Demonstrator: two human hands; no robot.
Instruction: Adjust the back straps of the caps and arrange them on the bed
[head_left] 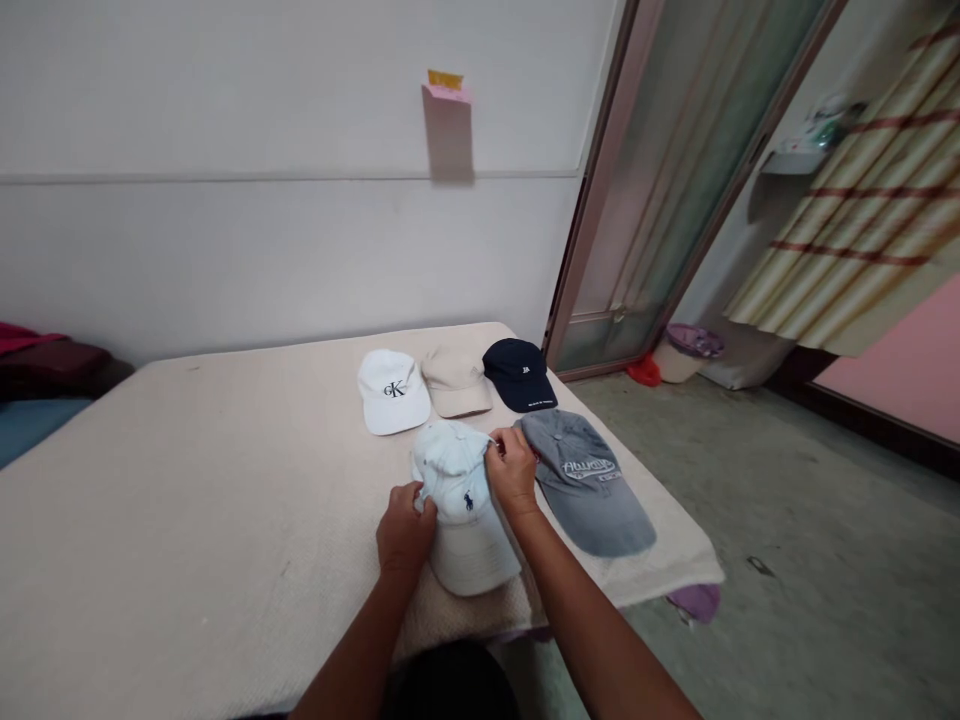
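Note:
A pale blue cap (pixel 465 515) with a small dark emblem lies between my hands, its brim toward me. My left hand (pixel 406 528) is closed on the cap's left edge. On the right edge, my right hand (pixel 514 470) pinches the cap's fabric. Just right of that hand is a grey cap (pixel 592 490) with white lettering. Behind these, a white cap (pixel 394 392) with dark letters, a beige cap (pixel 456 382) and a navy cap (pixel 520 374) stand in a row.
The caps rest on a cream cover (pixel 225 500) over a bed-like surface against a white wall. Dark red and blue cloth (pixel 52 375) is at the left. On the floor at the right, a bin (pixel 681 355) stands near a glass door (pixel 645 200).

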